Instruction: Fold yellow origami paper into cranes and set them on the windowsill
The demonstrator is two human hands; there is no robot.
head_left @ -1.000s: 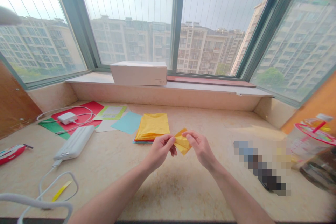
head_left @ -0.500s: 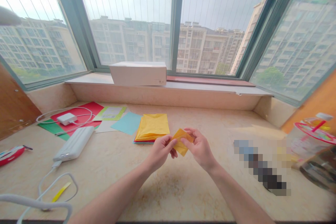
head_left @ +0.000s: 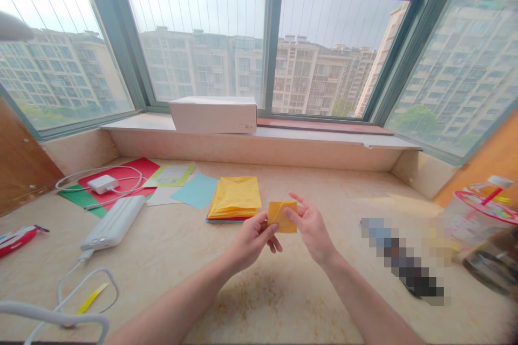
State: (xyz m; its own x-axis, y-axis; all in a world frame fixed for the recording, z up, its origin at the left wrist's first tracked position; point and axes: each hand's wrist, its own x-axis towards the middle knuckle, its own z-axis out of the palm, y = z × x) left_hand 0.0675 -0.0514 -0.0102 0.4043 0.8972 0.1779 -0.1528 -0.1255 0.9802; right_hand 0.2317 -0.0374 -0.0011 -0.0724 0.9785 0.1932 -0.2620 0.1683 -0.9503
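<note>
You sit or stand before a pale, mottled counter set into a bay, with dark-framed windows rising behind it and apartment blocks beyond the glass. On the ledge under the panes rests a white box. To your left, a red sheet, a green sheet, a lime-edged card and a light blue sheet lie spread out, partly overlapping, with a white adapter and its cable on top of the red one. Nearer you are a white power bank, a loose yellow strip and, at the edge of view, a red and white object. To your right stands a clear cup with a red straw, beside an item blurred by pixelation.

Between your hands, just right of a stack of yellow paper, is a small folded yellow piece. Your left hand pinches its lower left corner, thumb in front, the other fingers loosely curled beneath. Your right hand is more open: the thumb lies on the front near the right edge, while the index finger stretches up past the top. How firmly the fingers behind the paper press, you cannot tell from here.
</note>
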